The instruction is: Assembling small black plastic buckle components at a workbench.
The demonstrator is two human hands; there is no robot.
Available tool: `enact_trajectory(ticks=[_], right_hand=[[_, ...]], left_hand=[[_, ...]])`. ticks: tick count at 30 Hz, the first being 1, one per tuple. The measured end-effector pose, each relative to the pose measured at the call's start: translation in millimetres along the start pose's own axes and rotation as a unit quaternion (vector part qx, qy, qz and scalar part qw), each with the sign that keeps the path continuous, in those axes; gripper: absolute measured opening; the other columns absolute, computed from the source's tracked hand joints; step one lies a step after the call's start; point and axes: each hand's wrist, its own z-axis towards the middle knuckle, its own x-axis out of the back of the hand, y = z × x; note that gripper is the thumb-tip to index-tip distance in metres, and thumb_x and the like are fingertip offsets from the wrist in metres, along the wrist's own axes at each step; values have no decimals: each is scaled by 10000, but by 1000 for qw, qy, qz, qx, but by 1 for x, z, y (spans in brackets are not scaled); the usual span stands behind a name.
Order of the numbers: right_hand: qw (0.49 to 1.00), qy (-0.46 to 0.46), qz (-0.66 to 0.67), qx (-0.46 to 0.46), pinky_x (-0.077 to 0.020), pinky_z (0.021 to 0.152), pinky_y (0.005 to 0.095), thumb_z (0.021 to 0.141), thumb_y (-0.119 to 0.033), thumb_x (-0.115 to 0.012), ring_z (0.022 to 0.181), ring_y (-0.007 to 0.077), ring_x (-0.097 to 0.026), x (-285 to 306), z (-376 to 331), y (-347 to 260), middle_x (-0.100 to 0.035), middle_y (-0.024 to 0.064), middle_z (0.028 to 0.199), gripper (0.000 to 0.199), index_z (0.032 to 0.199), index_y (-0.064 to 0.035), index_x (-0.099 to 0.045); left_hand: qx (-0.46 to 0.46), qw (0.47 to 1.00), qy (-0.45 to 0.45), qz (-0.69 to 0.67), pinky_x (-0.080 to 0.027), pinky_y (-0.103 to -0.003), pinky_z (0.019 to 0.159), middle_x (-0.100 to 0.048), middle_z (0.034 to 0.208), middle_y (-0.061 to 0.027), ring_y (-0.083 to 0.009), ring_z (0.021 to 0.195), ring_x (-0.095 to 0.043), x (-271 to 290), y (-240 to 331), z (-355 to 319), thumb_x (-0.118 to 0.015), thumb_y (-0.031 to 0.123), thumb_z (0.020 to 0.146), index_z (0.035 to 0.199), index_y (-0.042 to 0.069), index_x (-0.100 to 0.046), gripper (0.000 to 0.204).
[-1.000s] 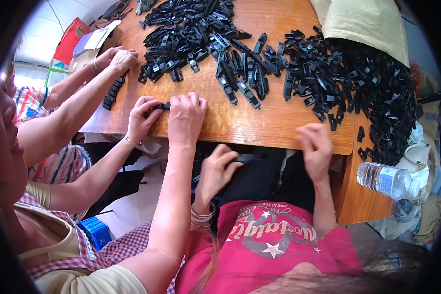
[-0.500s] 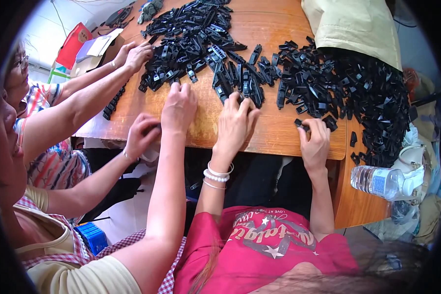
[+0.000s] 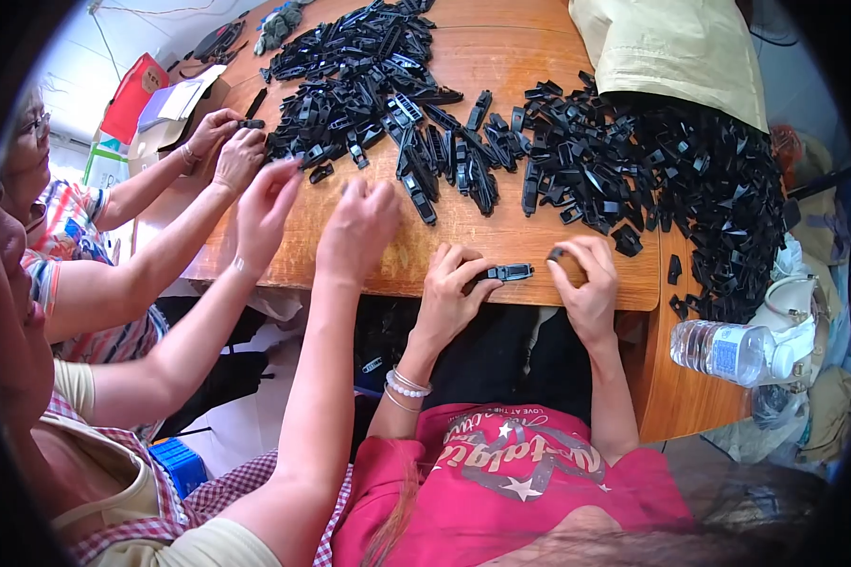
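My left hand (image 3: pixel 452 291) pinches a long black plastic part (image 3: pixel 509 273) at the table's front edge, its free end pointing right. Facing it, my right hand (image 3: pixel 588 288) is closed with thumb and fingertips on a small black plastic piece (image 3: pixel 555 254), mostly covered by the fingers. The two pieces are apart. Beyond my left hand lies a group of long black parts (image 3: pixel 449 156). Farther right is a heap of smaller black pieces (image 3: pixel 596 156), with one loose piece (image 3: pixel 626 240) near my right hand.
A cream sack (image 3: pixel 681 57) lies behind the right heap. A clear plastic bottle (image 3: pixel 719 350) lies at the right edge of the wooden table (image 3: pixel 529 47). On my left, two people work; the nearer one's hand (image 3: pixel 357 231) is close to mine. Another black heap (image 3: pixel 350 85) is farther back.
My left hand has drawn back from the long parts, now holding one near the table edge. My right hand has moved slightly left and nearer. The neighbour's left hand has risen over the table.
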Motion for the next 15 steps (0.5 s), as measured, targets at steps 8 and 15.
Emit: enact_trajectory(ticks=[8, 15], right_hand=[[974, -123, 147, -120, -419, 597, 255, 771, 30, -704, 684, 114, -534, 4, -5, -10, -589, 50, 812, 199, 969, 19, -693], [985, -150, 70, -47, -429, 712, 336, 730, 8, -709, 779, 255, -522, 0, -2, -6, -587, 94, 834, 225, 954, 16, -693]], left_hand=[[-12, 999, -31, -16, -442, -359, 724, -598, 857, -72, -258, 818, -532, 3, -4, 1, -789, 81, 666, 913, 40, -692, 268], [-30, 999, -41, -8, -445, -360, 727, -601, 853, -76, -261, 817, -535, 2, -5, 7, -779, 82, 676, 898, 32, -691, 243]])
